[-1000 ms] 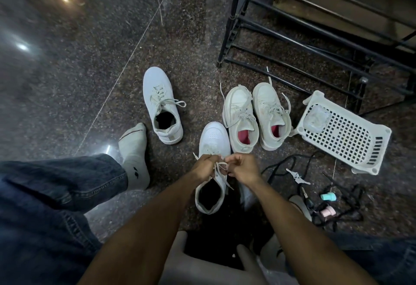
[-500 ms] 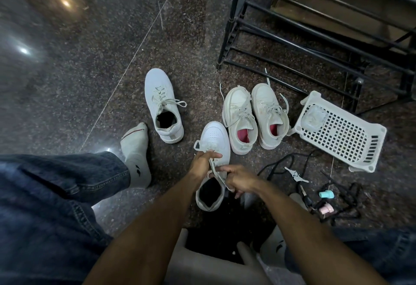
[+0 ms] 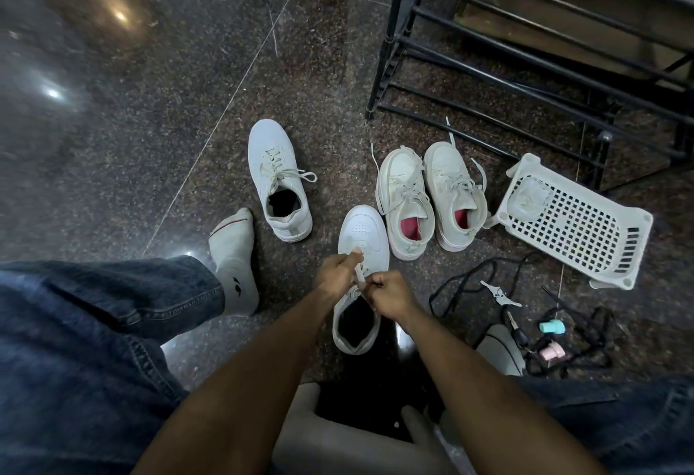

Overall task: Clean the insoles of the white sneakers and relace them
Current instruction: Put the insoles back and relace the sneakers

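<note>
Pinching a white lace [image 3: 359,274] over the nearest white sneaker [image 3: 361,249], left hand [image 3: 337,274] and right hand [image 3: 388,293] have fingers curled; a perforated basket [image 3: 571,219] lies beyond that sneaker, rightward.

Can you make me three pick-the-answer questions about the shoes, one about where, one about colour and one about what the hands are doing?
1. Where is the white basket?
A. Right of the shoes
B. On the rack
C. On a knee

2. What colour shows inside the pair of shoes next to the basket?
A. Green
B. Pink
C. Yellow

3. What are the hands doing?
A. Resting on the floor
B. Pinching the lace of the nearest sneaker
C. Holding the basket

Answers: 1 A, it lies on the floor right of the shoes. 2 B, pink lining shows in both. 3 B, the left hand and right hand meet over that sneaker with the lace between the fingers.
</note>
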